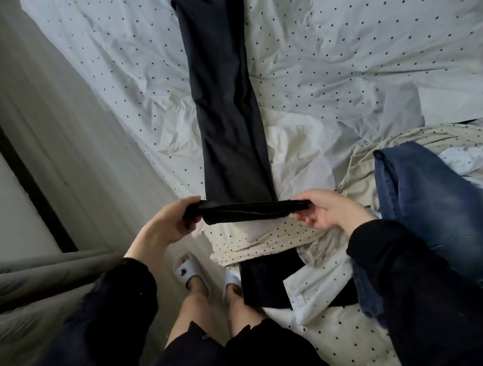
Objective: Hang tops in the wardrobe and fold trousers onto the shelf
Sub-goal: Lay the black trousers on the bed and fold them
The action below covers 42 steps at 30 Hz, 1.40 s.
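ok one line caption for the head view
Both hands, left and right, pinch the dark trousers by one end on the dotted bed sheet.

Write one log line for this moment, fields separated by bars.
stage: folding | left hand: grips hem | right hand: grips hem | dark trousers: flat on bed | jeans: waiting

Both arms reach forward in dark sleeves. The left hand (166, 222) and right hand (328, 208) are level and apart, each with thumb on top and fingers curled beneath, pinching cloth.

dotted bedsheet (340, 57), grey curtain (38, 276), white slippers (186, 270)
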Available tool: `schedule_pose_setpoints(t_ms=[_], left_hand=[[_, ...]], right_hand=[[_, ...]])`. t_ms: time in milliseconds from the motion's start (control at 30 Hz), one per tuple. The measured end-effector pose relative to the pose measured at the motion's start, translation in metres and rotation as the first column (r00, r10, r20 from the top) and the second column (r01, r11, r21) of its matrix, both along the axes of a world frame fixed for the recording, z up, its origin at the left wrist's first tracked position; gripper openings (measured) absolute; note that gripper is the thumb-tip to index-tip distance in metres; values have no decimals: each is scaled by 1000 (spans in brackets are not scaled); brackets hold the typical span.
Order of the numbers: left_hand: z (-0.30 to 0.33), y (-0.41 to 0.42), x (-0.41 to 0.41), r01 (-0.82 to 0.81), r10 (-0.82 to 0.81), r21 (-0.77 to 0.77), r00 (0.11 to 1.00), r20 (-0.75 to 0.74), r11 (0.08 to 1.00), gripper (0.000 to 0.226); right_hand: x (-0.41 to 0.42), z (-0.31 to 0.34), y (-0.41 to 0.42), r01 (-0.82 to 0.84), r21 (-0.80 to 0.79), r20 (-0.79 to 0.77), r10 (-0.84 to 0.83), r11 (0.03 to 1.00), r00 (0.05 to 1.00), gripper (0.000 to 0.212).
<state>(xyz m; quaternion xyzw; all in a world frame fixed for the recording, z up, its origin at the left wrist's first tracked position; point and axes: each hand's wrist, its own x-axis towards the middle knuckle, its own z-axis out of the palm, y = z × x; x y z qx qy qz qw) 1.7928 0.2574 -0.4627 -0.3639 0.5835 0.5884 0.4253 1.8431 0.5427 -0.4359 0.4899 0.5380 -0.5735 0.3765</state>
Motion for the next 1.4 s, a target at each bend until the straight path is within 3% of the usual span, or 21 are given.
schedule_pose_setpoints(t_ms=[67,133,200,300,433,533,600,667,733,867,1000,1167,1267,1400], left_hand=[[6,10,-30,-28,32,37,995,-97,999,23],[8,17,-48,43,-29,69,980,-196,997,37],[-6,21,-54,62,-55,18,964,-260,998,46],[-42,20,-36,18,-56,-146,963,-262,989,46],[-96,16,2,68,-87,-213,993,-81,975,55],[-121,20,7,16,-18,-118,1000,-18,993,62],[-132,25,2,-33,32,-36,999,-8,999,57],[-141,29,-3,-39,38,-49,999,-36,998,44],[-141,32,-6,-14,7,-118,998,-63,993,31],[-120,31,-4,3,-7,-162,1000,-20,987,10],[-93,17,14,40,-26,-176,996,85,983,12],[-65,4,57,130,-92,-144,965,244,981,18],[-49,1,54,144,-118,-73,953,279,987,17],[-21,10,1,147,-147,16,967,207,989,13]], right_hand=[[-27,-1,3,112,-32,-138,-116,993,984,10],[-43,-5,4,173,-92,-283,-193,980,940,26],[-51,-20,4,164,-111,-331,-192,980,924,45],[-40,-48,-2,75,48,-285,-58,996,957,48],[-11,-98,-9,-69,274,-174,119,959,978,44],[-3,-129,-12,10,229,-153,26,973,988,50],[-7,-141,-12,80,159,-138,-59,984,989,38],[-13,-150,-14,167,79,-120,-157,983,980,22],[-17,-156,-16,176,83,-107,-167,981,980,32],[-14,-149,-26,25,234,-87,-5,972,996,18],[1,-113,-29,-65,156,35,60,986,998,17],[23,-64,-24,-287,22,166,280,958,946,11],[15,-44,-16,-284,13,159,279,959,947,14],[-26,-16,-9,-212,10,113,209,977,971,11]])
